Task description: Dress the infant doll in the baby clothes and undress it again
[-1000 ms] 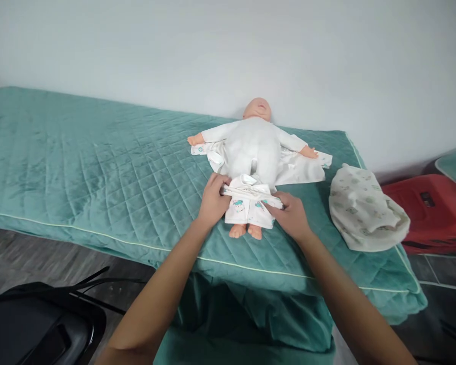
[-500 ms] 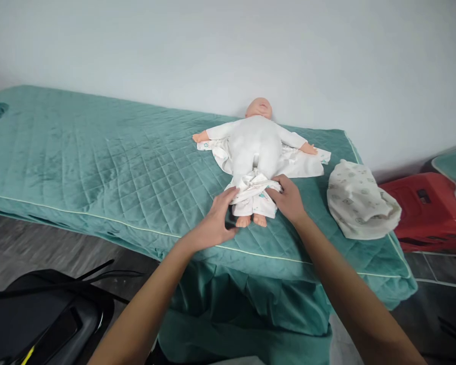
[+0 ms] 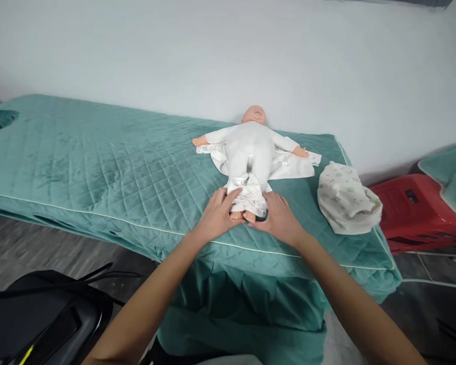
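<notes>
A baby doll (image 3: pixel 249 144) with a white cloth body lies on its back, arms spread, its feet toward me. White printed baby pants (image 3: pixel 247 195) are bunched around its lower legs, and the bare feet stick out below the hems. My left hand (image 3: pixel 218 213) is closed on the left side of the pants, thumb in front. On the right side, my right hand (image 3: pixel 279 215) grips the pants near the hem, its fingertips partly hidden. Under the doll's back a white baby top (image 3: pixel 292 167) is spread out.
The doll lies on a green quilted bed (image 3: pixel 137 167) against a pale wall. To the right sits a crumpled printed cloth (image 3: pixel 347 197) near the bed's edge, with a red plastic item (image 3: pixel 421 208) beyond. A black chair or case (image 3: pixel 41 319) stands at lower left.
My right hand has moved down along the pants to beside the feet. The pants' bunched cloth has shifted and the feet sit closer together. The camera view has moved slightly.
</notes>
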`<action>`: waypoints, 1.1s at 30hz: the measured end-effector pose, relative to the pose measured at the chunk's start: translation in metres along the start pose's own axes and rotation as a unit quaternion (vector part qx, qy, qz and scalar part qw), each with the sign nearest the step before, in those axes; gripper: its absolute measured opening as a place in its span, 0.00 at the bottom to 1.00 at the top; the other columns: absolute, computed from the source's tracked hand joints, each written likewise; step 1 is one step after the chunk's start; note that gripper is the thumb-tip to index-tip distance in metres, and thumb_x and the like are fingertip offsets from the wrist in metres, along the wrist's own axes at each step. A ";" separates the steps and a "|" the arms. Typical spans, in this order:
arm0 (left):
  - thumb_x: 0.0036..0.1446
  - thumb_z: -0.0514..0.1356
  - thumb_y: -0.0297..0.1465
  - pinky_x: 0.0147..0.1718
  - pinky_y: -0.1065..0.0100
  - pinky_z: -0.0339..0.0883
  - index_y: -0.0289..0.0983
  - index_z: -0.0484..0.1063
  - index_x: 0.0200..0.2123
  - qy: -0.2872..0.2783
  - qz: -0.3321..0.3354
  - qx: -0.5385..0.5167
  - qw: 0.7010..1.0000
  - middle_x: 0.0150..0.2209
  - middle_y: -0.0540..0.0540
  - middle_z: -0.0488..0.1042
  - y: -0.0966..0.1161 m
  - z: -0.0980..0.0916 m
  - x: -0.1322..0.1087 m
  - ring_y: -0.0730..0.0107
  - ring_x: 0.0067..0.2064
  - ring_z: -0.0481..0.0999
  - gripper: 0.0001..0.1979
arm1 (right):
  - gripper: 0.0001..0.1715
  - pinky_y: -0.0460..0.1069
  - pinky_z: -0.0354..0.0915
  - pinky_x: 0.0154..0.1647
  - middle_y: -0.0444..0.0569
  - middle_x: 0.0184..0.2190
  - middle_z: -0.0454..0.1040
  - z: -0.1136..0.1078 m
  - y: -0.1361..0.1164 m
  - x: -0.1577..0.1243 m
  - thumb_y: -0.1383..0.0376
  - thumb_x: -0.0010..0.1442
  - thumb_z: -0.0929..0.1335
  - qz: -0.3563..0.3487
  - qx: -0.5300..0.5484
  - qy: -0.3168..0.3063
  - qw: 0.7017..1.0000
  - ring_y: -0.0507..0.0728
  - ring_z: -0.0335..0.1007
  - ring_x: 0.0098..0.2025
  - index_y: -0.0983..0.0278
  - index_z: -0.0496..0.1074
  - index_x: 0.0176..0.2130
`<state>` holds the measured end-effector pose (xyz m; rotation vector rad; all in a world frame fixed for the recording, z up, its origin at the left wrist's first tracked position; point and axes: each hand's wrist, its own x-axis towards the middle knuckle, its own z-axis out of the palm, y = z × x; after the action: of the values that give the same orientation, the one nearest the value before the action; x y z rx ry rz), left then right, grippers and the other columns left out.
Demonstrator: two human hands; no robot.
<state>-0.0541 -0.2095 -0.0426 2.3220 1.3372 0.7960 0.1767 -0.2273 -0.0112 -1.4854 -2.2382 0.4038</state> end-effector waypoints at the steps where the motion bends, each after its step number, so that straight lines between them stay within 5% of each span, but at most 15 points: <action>1: 0.52 0.70 0.39 0.57 0.50 0.68 0.46 0.60 0.67 -0.002 0.001 0.003 1.000 0.52 0.41 0.65 0.002 -0.002 -0.001 0.51 0.56 0.70 0.41 | 0.35 0.64 0.62 0.58 0.60 0.47 0.75 0.001 -0.001 0.000 0.52 0.51 0.78 -0.003 -0.010 0.002 1.000 0.71 0.70 0.54 0.63 0.65 0.50; 7: 0.60 0.64 0.38 0.54 0.53 0.70 0.43 0.66 0.63 -0.018 0.004 -0.023 1.000 0.53 0.40 0.71 0.017 -0.020 -0.015 0.53 0.54 0.74 0.28 | 0.16 0.58 0.62 0.57 0.51 0.38 0.79 -0.010 -0.012 -0.007 0.51 0.64 0.68 -0.010 0.003 -0.018 1.000 0.64 0.75 0.45 0.61 0.69 0.40; 11: 0.61 0.59 0.28 0.54 0.58 0.70 0.44 0.67 0.62 -0.045 0.000 -0.078 0.996 0.57 0.43 0.74 0.032 -0.040 -0.026 0.57 0.56 0.75 0.25 | 0.09 0.53 0.64 0.44 0.48 0.36 0.79 -0.031 -0.022 -0.018 0.57 0.60 0.70 0.006 0.040 -0.053 0.998 0.61 0.74 0.39 0.59 0.72 0.39; 17: 0.60 0.60 0.30 0.50 0.62 0.72 0.45 0.72 0.56 -0.096 -0.011 -0.108 0.989 0.54 0.46 0.77 0.051 -0.073 -0.032 0.60 0.51 0.78 0.21 | 0.18 0.48 0.59 0.31 0.42 0.32 0.76 -0.066 -0.028 -0.023 0.50 0.54 0.75 0.031 0.172 -0.166 0.971 0.55 0.66 0.31 0.60 0.74 0.38; 22: 0.51 0.69 0.34 0.36 0.71 0.72 0.48 0.76 0.52 -0.273 0.048 -0.090 0.957 0.44 0.50 0.78 0.062 -0.131 -0.017 0.65 0.41 0.79 0.24 | 0.22 0.47 0.58 0.30 0.41 0.31 0.73 -0.101 -0.030 -0.006 0.48 0.52 0.76 -0.008 0.231 -0.291 0.928 0.53 0.65 0.31 0.60 0.75 0.39; 25: 0.52 0.68 0.39 0.29 0.72 0.66 0.45 0.79 0.40 -0.357 0.036 -0.074 0.931 0.36 0.52 0.79 0.073 -0.172 -0.001 0.66 0.35 0.77 0.11 | 0.19 0.47 0.59 0.30 0.41 0.29 0.70 -0.131 -0.042 0.011 0.48 0.60 0.71 -0.041 0.236 -0.305 0.922 0.52 0.64 0.31 0.61 0.74 0.35; 27: 0.57 0.64 0.41 0.24 0.70 0.60 0.43 0.77 0.33 -0.307 0.011 -0.029 0.951 0.28 0.52 0.75 0.084 -0.193 0.011 0.69 0.27 0.73 0.09 | 0.22 0.47 0.58 0.28 0.41 0.26 0.68 -0.154 -0.057 0.023 0.47 0.63 0.68 -0.060 0.232 -0.259 0.936 0.51 0.62 0.28 0.62 0.73 0.30; 30: 0.57 0.64 0.39 0.24 0.69 0.56 0.40 0.73 0.30 -0.134 0.018 0.053 0.989 0.24 0.52 0.69 0.105 -0.215 0.026 0.72 0.23 0.67 0.10 | 0.23 0.46 0.56 0.26 0.39 0.22 0.65 -0.187 -0.083 0.038 0.47 0.61 0.70 -0.075 0.214 -0.153 0.962 0.48 0.59 0.24 0.63 0.72 0.27; 33: 0.55 0.65 0.35 0.29 0.70 0.60 0.37 0.71 0.29 0.026 0.040 0.080 0.996 0.24 0.52 0.66 0.128 -0.228 0.038 0.73 0.27 0.70 0.09 | 0.20 0.46 0.56 0.29 0.36 0.22 0.66 -0.211 -0.108 0.052 0.52 0.60 0.71 -0.114 0.228 0.024 0.967 0.44 0.63 0.25 0.66 0.73 0.30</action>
<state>-0.0944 -0.2357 0.2168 2.5084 1.3833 0.8055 0.1776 -0.2195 0.2316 -0.9795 -2.0649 0.7402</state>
